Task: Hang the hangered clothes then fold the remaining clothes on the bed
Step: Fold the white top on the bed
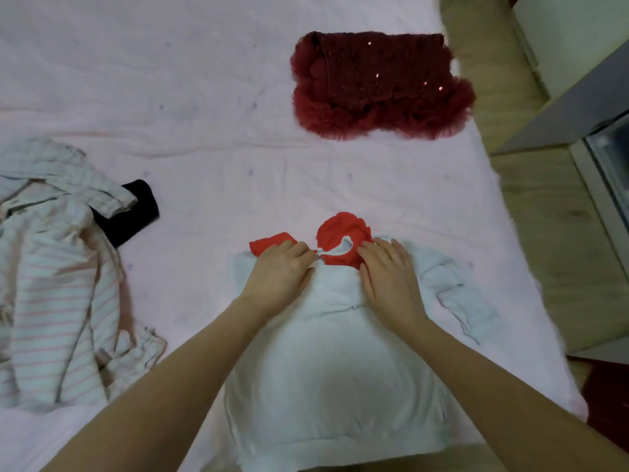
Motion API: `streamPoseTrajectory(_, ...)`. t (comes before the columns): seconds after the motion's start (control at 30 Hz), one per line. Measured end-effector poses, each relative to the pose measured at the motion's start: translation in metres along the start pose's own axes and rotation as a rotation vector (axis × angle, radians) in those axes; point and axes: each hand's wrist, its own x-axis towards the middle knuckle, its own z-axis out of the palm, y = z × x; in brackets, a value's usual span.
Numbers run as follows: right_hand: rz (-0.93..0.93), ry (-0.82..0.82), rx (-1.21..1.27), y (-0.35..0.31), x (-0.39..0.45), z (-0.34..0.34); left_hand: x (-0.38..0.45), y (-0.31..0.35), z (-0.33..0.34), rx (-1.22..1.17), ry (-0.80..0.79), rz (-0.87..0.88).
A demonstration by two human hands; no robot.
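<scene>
A white top with red collar trim [335, 379] lies flat on the pink bed sheet [204, 97], its hem toward me. One sleeve trails out to the right. My left hand [280, 272] rests on the left shoulder, fingertips at the red trim near the neckline. On the right shoulder lies my right hand [389, 277], fingers extended, touching the red collar. A folded dark red sequined tulle dress [381, 86] sits farther up the bed on the right.
A crumpled heap of striped white-and-pink clothes [58, 267] lies at the left, with a black garment [132, 212] partly under it. The bed's right edge borders a wooden floor [558, 233] and a grey piece of furniture [599, 107].
</scene>
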Motion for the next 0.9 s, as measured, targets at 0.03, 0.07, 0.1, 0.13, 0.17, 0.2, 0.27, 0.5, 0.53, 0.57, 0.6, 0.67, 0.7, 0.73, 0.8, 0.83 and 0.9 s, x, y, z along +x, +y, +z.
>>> streamPoseTrajectory(0.03, -0.042, -0.007, 0.036, 0.002, 0.018, -0.008, 0.011, -0.01, -0.003, 0.0, 0.048, -0.005)
streamPoseTrajectory(0.07, -0.098, -0.121, 0.05, 0.005, 0.037, -0.015, 0.023, -0.018, -0.01, -0.008, 0.008, -0.055)
streamPoseTrajectory(0.1, -0.183, -0.305, 0.016, 0.007, 0.054, -0.022, 0.031, -0.024, -0.014, -0.024, -0.106, -0.114)
streamPoseTrajectory(0.13, -0.288, -0.468, -0.059, 0.009, 0.071, -0.026, 0.039, -0.028, -0.018, -0.035, -0.234, -0.154)
streamPoseTrajectory(0.17, -0.391, -0.595, -0.156, 0.01, 0.085, -0.03, 0.044, -0.031, -0.018, -0.024, -0.326, -0.173)
streamPoseTrajectory(0.2, -0.472, -0.685, -0.228, 0.011, 0.097, -0.032, 0.048, -0.033, -0.018, -0.001, -0.407, -0.176)
streamPoseTrajectory(0.27, -0.539, -0.758, -0.256, 0.01, 0.107, -0.03, 0.051, -0.033, -0.017, 0.009, -0.48, -0.17)
streamPoseTrajectory(0.5, -0.249, -0.903, -0.094, 0.0, 0.1, -0.033, 0.047, -0.019, -0.023, 0.028, -0.553, -0.124)
streamPoseTrajectory(0.53, -0.215, -0.899, -0.059, 0.001, 0.1, -0.034, 0.046, -0.021, -0.026, 0.035, -0.565, -0.124)
streamPoseTrajectory(0.57, -0.185, -0.892, -0.023, 0.002, 0.1, -0.034, 0.045, -0.021, -0.028, 0.03, -0.576, -0.132)
streamPoseTrajectory(0.6, -0.154, -0.892, 0.01, 0.003, 0.101, -0.036, 0.044, -0.022, -0.03, 0.014, -0.586, -0.152)
streamPoseTrajectory(0.67, -0.056, -0.896, 0.107, 0.009, 0.105, -0.037, 0.044, -0.024, -0.034, -0.08, -0.599, -0.264)
streamPoseTrajectory(0.7, 0.013, -0.901, 0.184, 0.013, 0.108, -0.038, 0.044, -0.026, -0.035, -0.147, -0.599, -0.357)
streamPoseTrajectory(0.73, 0.097, -0.896, 0.272, 0.019, 0.112, -0.038, 0.045, -0.028, -0.035, -0.21, -0.592, -0.455)
streamPoseTrajectory(0.8, 0.265, -0.837, 0.416, 0.029, 0.116, -0.032, 0.047, -0.036, -0.031, -0.299, -0.556, -0.623)
streamPoseTrajectory(0.83, 0.33, -0.783, 0.452, 0.034, 0.116, -0.026, 0.047, -0.039, -0.027, -0.326, -0.512, -0.696)
streamPoseTrajectory(0.9, 0.369, -0.643, 0.402, 0.041, 0.112, -0.011, 0.046, -0.042, -0.017, -0.313, -0.39, -0.803)
